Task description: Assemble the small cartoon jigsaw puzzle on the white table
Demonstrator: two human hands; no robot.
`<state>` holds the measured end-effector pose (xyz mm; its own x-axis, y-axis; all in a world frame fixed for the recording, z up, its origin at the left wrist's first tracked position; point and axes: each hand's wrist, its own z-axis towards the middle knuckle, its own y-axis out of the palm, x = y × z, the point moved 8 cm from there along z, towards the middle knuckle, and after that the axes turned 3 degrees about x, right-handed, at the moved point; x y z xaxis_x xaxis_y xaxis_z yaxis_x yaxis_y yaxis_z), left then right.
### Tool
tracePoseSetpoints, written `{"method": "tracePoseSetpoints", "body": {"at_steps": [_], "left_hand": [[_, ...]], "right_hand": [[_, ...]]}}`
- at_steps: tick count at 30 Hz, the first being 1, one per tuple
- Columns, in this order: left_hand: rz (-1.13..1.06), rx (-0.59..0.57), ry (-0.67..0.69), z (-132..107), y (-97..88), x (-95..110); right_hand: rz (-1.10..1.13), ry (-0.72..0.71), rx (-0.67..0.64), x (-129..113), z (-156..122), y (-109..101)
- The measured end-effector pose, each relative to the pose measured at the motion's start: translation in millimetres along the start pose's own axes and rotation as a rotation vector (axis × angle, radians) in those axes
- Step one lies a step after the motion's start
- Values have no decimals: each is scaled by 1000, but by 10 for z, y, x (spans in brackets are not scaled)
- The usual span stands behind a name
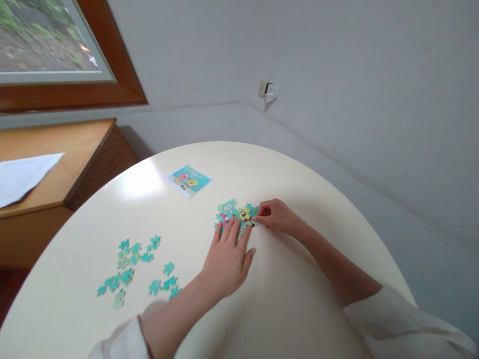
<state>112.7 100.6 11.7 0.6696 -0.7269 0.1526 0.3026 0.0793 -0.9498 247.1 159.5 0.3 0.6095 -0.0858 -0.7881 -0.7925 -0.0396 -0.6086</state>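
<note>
A partly joined jigsaw puzzle (229, 208) with teal, yellow and pink cartoon figures lies on the round white table. My left hand (229, 254) rests over its lower part, fingers stretched out and fingertips on the pieces. At the puzzle's right edge, my right hand (275, 215) has thumb and index finger pinched at a puzzle piece (254, 214); the fingers hide part of it. Several loose teal puzzle pieces (127, 275) are scattered on the left of the table, and a few more loose pieces (169, 283) lie close to my left forearm.
Behind the puzzle lies a picture card (190, 178) with the same cartoon figures. The curved table (299, 309) stands near a white wall with a plugged-in socket (270, 91). A wooden cabinet (86, 134) with a white paper (26, 174) is at the left, under a window.
</note>
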Motion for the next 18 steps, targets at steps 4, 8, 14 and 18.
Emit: {"method": "tracePoseSetpoints", "body": {"at_steps": [4,8,14,18], "left_hand": [[-12,12,5,0,-10,2],[-6,9,1,-1,-18,-3],[-19,10,2,2,-29,2],[-8,15,3,7,-36,7]], "right_hand": [[-20,-23,5,-12,-2,8],[116,-61,122,51,30,-71],[254,-102,400,121,-31,-253],[45,-281,582,-64,-188,-322]]}}
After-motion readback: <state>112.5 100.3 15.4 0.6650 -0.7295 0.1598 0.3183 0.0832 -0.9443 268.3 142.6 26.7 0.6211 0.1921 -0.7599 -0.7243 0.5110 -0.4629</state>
